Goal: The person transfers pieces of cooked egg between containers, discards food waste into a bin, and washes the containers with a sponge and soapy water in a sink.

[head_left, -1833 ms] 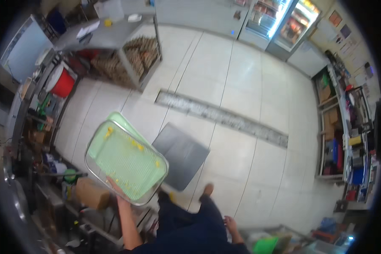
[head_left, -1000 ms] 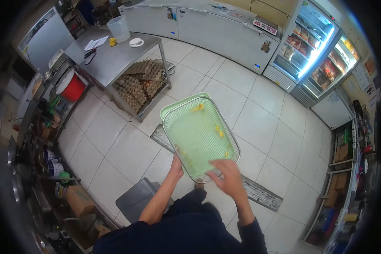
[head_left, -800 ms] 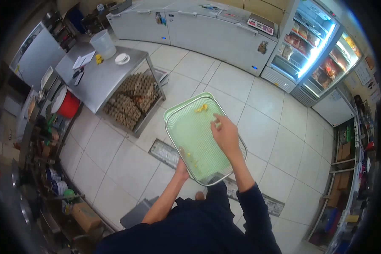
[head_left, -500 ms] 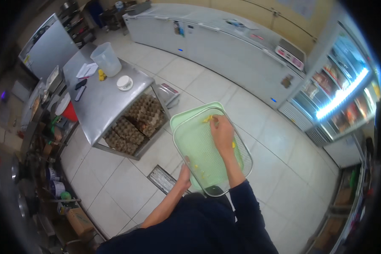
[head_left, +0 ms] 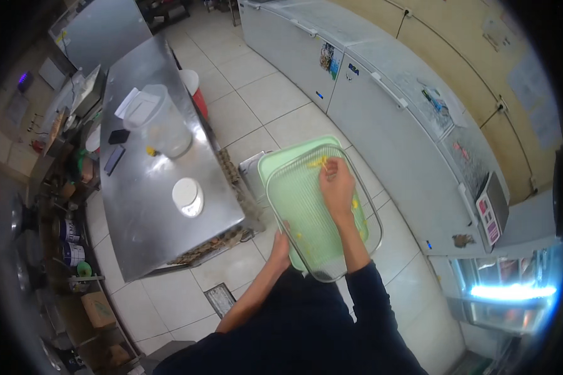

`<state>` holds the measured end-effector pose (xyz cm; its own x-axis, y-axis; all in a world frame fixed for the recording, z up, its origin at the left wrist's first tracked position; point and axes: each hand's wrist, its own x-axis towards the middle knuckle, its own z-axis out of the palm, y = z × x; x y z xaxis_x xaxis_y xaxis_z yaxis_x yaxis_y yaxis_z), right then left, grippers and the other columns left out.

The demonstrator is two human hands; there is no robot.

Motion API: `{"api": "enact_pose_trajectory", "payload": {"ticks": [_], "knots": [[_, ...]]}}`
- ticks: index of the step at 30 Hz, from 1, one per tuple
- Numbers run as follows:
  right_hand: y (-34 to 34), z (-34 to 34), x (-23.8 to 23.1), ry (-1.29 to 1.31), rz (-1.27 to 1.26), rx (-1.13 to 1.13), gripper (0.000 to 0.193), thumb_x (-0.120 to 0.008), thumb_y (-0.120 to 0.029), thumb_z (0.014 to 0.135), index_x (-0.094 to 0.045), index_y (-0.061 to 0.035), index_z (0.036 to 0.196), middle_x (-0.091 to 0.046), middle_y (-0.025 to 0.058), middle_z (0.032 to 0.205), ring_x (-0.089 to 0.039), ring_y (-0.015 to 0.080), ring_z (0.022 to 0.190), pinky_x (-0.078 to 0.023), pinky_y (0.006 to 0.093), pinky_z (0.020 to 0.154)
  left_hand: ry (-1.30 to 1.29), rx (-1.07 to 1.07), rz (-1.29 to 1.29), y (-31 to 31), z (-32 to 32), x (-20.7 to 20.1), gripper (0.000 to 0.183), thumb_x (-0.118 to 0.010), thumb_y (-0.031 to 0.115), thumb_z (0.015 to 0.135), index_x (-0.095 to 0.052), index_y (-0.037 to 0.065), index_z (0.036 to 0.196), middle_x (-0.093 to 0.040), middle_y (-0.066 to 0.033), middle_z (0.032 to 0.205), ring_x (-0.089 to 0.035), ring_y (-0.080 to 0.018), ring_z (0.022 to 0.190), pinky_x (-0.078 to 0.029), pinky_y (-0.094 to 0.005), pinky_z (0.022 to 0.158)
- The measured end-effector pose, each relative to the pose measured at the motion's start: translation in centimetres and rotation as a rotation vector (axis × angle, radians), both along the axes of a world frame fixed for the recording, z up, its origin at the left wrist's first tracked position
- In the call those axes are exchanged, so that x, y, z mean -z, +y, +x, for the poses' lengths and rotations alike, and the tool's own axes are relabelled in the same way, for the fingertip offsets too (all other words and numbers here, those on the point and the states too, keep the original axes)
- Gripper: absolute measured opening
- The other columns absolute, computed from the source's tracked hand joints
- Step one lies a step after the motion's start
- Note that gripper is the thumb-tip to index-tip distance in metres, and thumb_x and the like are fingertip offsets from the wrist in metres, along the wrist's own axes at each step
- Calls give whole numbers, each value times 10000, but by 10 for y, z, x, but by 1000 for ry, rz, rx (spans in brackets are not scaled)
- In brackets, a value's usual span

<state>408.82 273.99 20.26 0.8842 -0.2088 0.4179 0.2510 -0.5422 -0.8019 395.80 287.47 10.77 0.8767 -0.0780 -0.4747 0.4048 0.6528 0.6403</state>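
In front of my body is a light green plastic tray [head_left: 269, 164] with a wire mesh basket [head_left: 313, 215] lying in or over it, a little askew. My left hand [head_left: 281, 249] is closed on the left edge of the two, its thumb on the near side. Over the basket's far end is my right hand [head_left: 338, 187], fingers pinched together at some yellow scraps [head_left: 318, 162]. Whether a scrap is between the fingertips is too small to tell. More yellow bits [head_left: 355, 204] lie along the right side and lower left of the basket.
To the left stands a steel table [head_left: 144, 225] bearing a clear plastic tub [head_left: 169, 134], a white round container [head_left: 187, 190] and two phones. Egg trays [head_left: 213, 244] sit beneath it. Chest freezers [head_left: 381, 137] line the right, with a scale [head_left: 491, 212] on top and a lit display fridge [head_left: 507, 275] nearby.
My view has turned right and moved forward, so the table looks closer. The tray and basket have travelled with me. My right hand stays pinched at the yellow scraps near the far end.
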Motion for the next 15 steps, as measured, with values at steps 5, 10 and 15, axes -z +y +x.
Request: {"api": "enact_pose_trajectory", "payload": {"ticks": [5,10,15], "knots": [[-7,190,-22,11,-73,-27,212,-639,-6,784,-616,-8,994,-650,126,833,-638,228,688,-515,337,640,24,-93,-11,-15,190,-16,473,-451,416,991,-458,30,1264,-573,-82,1144,-569,-197,1018,-486,-347,870],[-6,377,-22,12,-136,-138,178,-638,2,780,-636,1,957,-644,118,823,-633,212,666,-516,324,626,6,-146,33,-20,374,3,466,-460,393,993,-454,13,1264,-562,-82,1164,-551,-193,1039,-475,-354,871],[9,570,-1,74,-48,-285,130,-659,-1,773,-652,-15,903,-616,113,779,-630,213,629,-510,326,588,-6,-274,142,-17,552,13,599,-398,479,989,-366,10,1361,-480,-130,1329,-510,-251,1179,-471,-403,948]]}}
